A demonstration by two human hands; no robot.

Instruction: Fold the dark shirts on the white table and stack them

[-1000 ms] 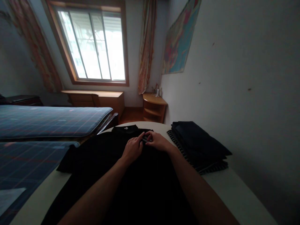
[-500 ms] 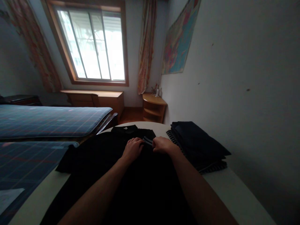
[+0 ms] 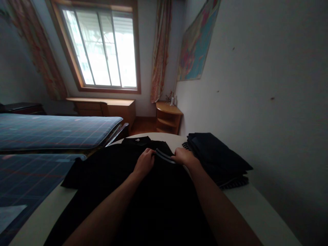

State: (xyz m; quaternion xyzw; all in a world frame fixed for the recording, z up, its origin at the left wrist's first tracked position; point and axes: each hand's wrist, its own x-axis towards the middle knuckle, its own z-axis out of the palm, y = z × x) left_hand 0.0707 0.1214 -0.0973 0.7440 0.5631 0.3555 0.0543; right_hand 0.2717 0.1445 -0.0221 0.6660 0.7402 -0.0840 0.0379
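A black shirt [image 3: 102, 167] lies spread over the pale round table [image 3: 252, 212], its collar [image 3: 135, 140] at the far side. My left hand [image 3: 145, 162] is closed on the shirt beside one end of a grey-striped sleeve edge [image 3: 164, 156]. Across from it, my right hand [image 3: 185, 157] pinches the other end of that striped edge, which runs taut between the two hands. Much of the cloth under my forearms is too dark to make out folds.
On the right of the table sits a stack of folded dark clothes [image 3: 215, 153], close to my right forearm. Plaid mattresses [image 3: 56, 131] stand to the left. Beyond the table are a wooden corner shelf [image 3: 169, 109] and a desk [image 3: 120, 111]; a wall rises at right.
My right hand has shifted slightly right, away from my left, and more of the striped sleeve edge now shows between them. The left fingers have drawn closer together.
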